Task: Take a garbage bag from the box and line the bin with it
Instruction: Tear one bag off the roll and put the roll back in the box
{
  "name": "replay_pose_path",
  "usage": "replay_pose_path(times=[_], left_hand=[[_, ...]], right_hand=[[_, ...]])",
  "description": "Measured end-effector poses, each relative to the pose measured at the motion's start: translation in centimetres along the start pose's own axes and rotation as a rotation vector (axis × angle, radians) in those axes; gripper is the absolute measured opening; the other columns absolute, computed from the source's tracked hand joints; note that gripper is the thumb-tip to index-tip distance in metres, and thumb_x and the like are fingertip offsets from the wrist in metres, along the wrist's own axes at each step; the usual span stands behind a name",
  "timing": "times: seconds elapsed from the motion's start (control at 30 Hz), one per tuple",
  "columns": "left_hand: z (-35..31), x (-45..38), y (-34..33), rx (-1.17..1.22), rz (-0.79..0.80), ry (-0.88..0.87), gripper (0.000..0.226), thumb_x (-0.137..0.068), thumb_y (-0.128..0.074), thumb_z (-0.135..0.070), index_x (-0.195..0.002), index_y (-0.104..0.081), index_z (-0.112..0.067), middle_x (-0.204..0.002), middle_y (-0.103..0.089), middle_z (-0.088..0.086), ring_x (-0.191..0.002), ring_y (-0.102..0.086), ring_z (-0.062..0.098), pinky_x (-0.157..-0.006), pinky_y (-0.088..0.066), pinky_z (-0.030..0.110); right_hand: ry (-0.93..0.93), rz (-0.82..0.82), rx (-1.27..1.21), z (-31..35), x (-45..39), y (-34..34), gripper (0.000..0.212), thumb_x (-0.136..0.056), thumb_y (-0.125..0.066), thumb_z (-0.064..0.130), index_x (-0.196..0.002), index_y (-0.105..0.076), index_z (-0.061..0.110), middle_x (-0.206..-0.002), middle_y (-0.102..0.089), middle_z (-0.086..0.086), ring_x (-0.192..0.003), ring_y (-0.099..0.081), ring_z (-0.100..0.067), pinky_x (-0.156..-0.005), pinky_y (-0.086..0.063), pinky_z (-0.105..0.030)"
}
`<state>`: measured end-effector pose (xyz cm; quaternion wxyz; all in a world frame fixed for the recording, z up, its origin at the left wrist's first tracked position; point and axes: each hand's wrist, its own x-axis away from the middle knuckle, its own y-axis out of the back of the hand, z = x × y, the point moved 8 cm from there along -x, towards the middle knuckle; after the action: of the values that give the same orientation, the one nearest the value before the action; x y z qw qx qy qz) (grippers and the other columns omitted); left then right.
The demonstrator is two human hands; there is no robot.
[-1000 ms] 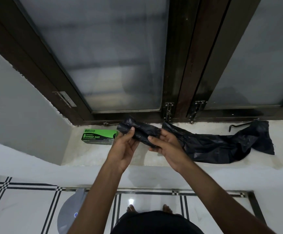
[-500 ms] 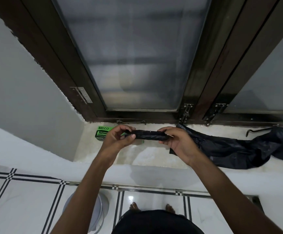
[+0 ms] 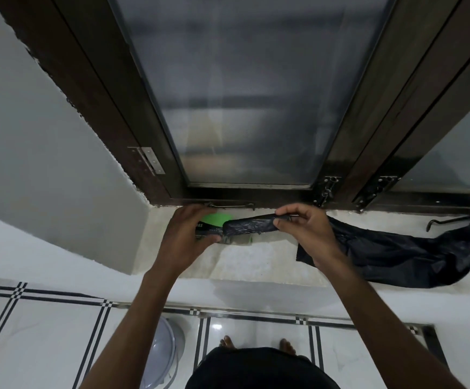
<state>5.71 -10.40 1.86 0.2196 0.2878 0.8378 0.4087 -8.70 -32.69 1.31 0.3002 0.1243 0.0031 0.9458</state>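
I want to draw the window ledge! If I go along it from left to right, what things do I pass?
Left hand on the green garbage bag box → rolled black bags → right hand pinching the roll's end → loose black garbage bag spread on the ledge → black metal hook.

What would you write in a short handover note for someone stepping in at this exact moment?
Left hand: on the green box on the sill.
Right hand: pinching the rolled bags at the box's mouth.
Loose bag: lying on the sill, to the right.
Bin: on the floor below, unlined.
Done: one bag out.
Left: finish with the roll, open the loose bag, line the bin.
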Motion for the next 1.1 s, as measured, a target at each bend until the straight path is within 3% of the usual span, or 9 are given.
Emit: replay_pose_path(times=[0.1,0.3,0.5,0.67,0.73,0.8,0.9,0.97,1.1], left_hand=[[1.0,-0.1,-0.5,-0.237,0.069,-0.054,0.078,-0.065,-0.089,-0.024,-0.136,-0.057,-0.023,-0.131,-0.063,0.002,-0.120,-0.056,0.028,-0.100,-0.045,0.040],[1.5,0.1,-0.7,-0.270,0.050,0.005,0.071,-0.065,-0.089,-0.025,-0.131,-0.061,-0.029,-0.123,-0.067,-0.002,-0.113,-0.061,0.027,-0.100,-0.044,0.053],[-2.6,0.8,-1.8,-0.123,-0.004,-0.084,0.066,-0.067,-0.089,-0.019,-0.127,-0.064,-0.020,-0.123,-0.066,0.002,-0.110,-0.058,0.027,-0.090,-0.048,0.034],[-1.2,1.1,-0.8,-0.009,-0.075,0.035,0.063,-0.071,-0.086,-0.017,-0.129,-0.062,-0.020,-0.125,-0.064,0.002,-0.111,-0.057,0.024,-0.087,-0.041,0.025],[-0.8,1.3,-0.4,0.027,-0.090,0.048,0.062,-0.072,-0.086,-0.019,-0.129,-0.061,-0.020,-0.126,-0.063,0.000,-0.111,-0.056,0.022,-0.087,-0.038,0.023],[-1.0,1.3,0.0,0.043,-0.102,0.052,0.060,-0.073,-0.086,-0.019,-0.128,-0.062,-0.020,-0.126,-0.064,0.000,-0.111,-0.056,0.021,-0.087,-0.037,0.022],[-1.7,1.2,-0.1,0.052,-0.109,0.038,0.060,-0.073,-0.086,-0.019,-0.127,-0.062,-0.019,-0.127,-0.063,0.000,-0.113,-0.056,0.020,-0.089,-0.037,0.021],[-2.0,1.1,-0.3,0.040,-0.097,0.032,0.061,-0.073,-0.086,-0.019,-0.128,-0.061,-0.021,-0.129,-0.063,-0.001,-0.115,-0.056,0.021,-0.090,-0.039,0.023],[-2.6,1.3,-0.5,-0.005,-0.090,0.021,0.062,-0.074,-0.085,-0.020,-0.130,-0.060,-0.023,-0.130,-0.062,-0.001,-0.117,-0.055,0.022,-0.092,-0.042,0.026]], right_hand=[[0.010,-0.030,0.004,-0.2,-0.2,0.9,0.021,-0.078,-0.079,0.000,-0.090,-0.076,0.017,-0.096,-0.077,-0.003,-0.092,-0.073,-0.017,-0.082,-0.058,-0.028],[0.032,-0.074,0.064,-0.5,0.0,0.4,0.022,-0.078,-0.079,-0.002,-0.087,-0.075,0.018,-0.096,-0.076,-0.001,-0.091,-0.072,-0.013,-0.075,-0.055,-0.022],[0.099,-0.062,0.067,-0.4,0.4,-5.2,0.038,-0.076,-0.079,-0.003,-0.092,-0.057,0.024,-0.096,-0.062,0.001,-0.080,-0.067,-0.016,-0.068,-0.055,-0.024],[0.240,-0.041,0.208,1.0,1.0,-5.6,0.012,-0.091,-0.068,0.014,-0.098,-0.070,0.024,-0.096,-0.074,0.011,-0.091,-0.069,-0.001,-0.075,-0.054,-0.016],[0.267,-0.154,0.252,1.4,1.3,-3.5,0.015,-0.094,-0.064,0.014,-0.103,-0.071,0.023,-0.101,-0.073,0.012,-0.095,-0.066,0.001,-0.073,-0.050,-0.010],[0.176,-0.240,0.216,0.7,0.9,-1.7,0.020,-0.096,-0.061,0.014,-0.112,-0.068,0.023,-0.109,-0.069,0.012,-0.101,-0.062,-0.001,-0.076,-0.048,-0.009],[-0.142,-0.140,-0.017,-2.4,-0.1,-1.8,0.018,-0.098,-0.059,0.019,-0.115,-0.066,0.021,-0.117,-0.068,0.001,-0.104,-0.064,-0.014,-0.083,-0.055,-0.023],[-0.286,-0.076,-0.259,-3.4,0.1,-2.7,0.014,-0.098,-0.061,0.017,-0.109,-0.069,0.017,-0.114,-0.071,-0.010,-0.096,-0.068,-0.020,-0.075,-0.059,-0.027],[-0.224,-0.010,-0.420,-2.5,0.7,-3.4,0.020,-0.090,-0.070,0.011,-0.110,-0.066,0.012,-0.087,-0.073,0.000,-0.077,-0.066,-0.014,-0.068,-0.056,-0.027]])
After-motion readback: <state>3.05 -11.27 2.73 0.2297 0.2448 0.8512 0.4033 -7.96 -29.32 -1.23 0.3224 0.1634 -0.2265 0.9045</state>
